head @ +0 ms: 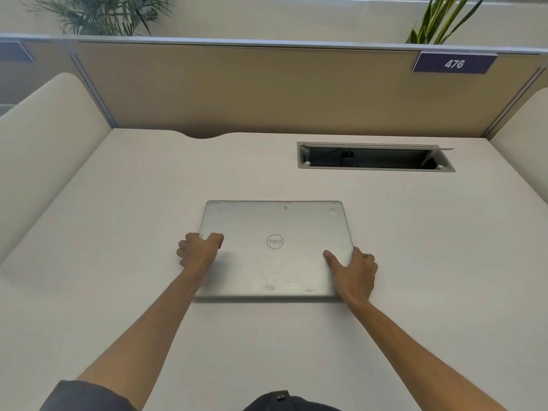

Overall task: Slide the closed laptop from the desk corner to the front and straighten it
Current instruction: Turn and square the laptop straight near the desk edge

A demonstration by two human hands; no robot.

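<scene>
- The laptop (275, 247) lies closed and flat on the desk (415, 262), about midway between the left and right edges and well clear of the back corners.
- Its long sides run parallel to the desk's front edge, so it sits square rather than skewed.
- The silver lid faces up, with a round logo at its middle that reads upside down from the wearer's side; scuffs show near the lid's far edge and near its front edge.
- The left hand (198, 252) grips the laptop's left edge, thumb pressed on the lid and fingers curled round the side.
- The right hand (353, 269) grips the right edge the same way, thumb lying on the lid and fingers wrapped over the side.
- Both forearms are bare and reach in from the desk's front edge.
- A cable tray (375, 157) with its flap open is sunk into the desk near the back right corner, well apart from the laptop.
- A beige partition (237, 90) stands along the back edge and carries a tag (454, 63) reading 476.
</scene>
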